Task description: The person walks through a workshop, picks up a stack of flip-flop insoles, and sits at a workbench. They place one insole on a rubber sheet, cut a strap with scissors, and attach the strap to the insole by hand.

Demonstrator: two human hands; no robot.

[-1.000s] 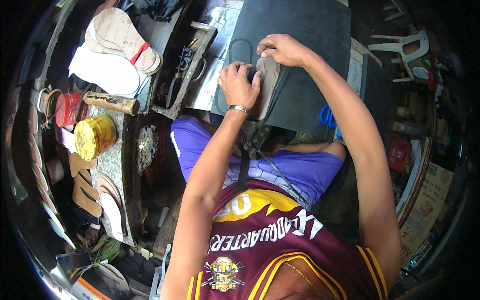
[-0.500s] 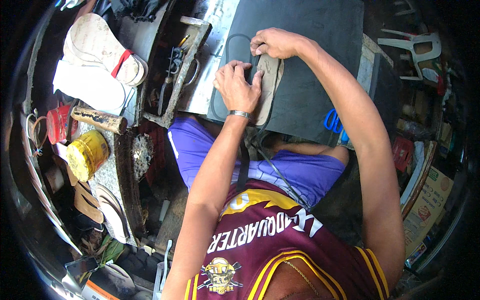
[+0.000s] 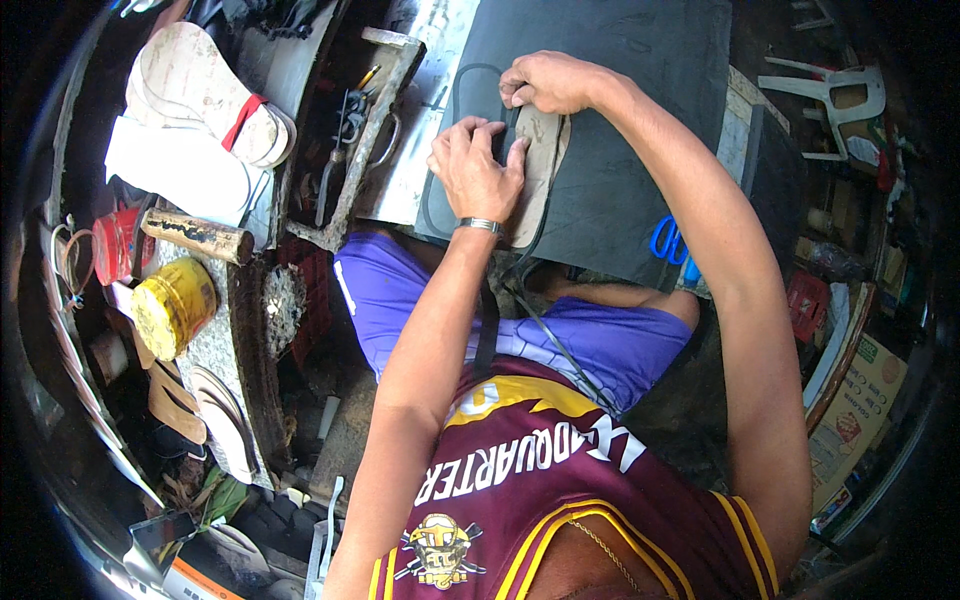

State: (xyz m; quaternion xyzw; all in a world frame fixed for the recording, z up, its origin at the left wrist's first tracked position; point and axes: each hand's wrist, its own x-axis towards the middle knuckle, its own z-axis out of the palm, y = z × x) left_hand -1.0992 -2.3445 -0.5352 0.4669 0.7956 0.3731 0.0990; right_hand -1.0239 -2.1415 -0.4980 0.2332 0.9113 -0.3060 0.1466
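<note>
A beige sole lies on a large black sheet. A thin dark strip follows the sole's right edge, and its loose length trails down over my lap. My left hand is bent at the sole's left edge, its thumb on the sole and its fingers curled beside it, holding it against the sheet. At the far end of the sole, my right hand has its thumb and fingertips pinched together on the strip; the pinch itself is partly hidden. A sole-shaped outline shows on the sheet left of my right hand.
Blue-handled scissors lie at the sheet's right edge. On the left are an open drawer of tools, stacked soles with a red band, a wooden roller-like piece and a yellow tub. A white plastic chair stands at right.
Both hands keep nearly the same hold, with the right hand shifting very slightly away from me. The view has moved a little.
</note>
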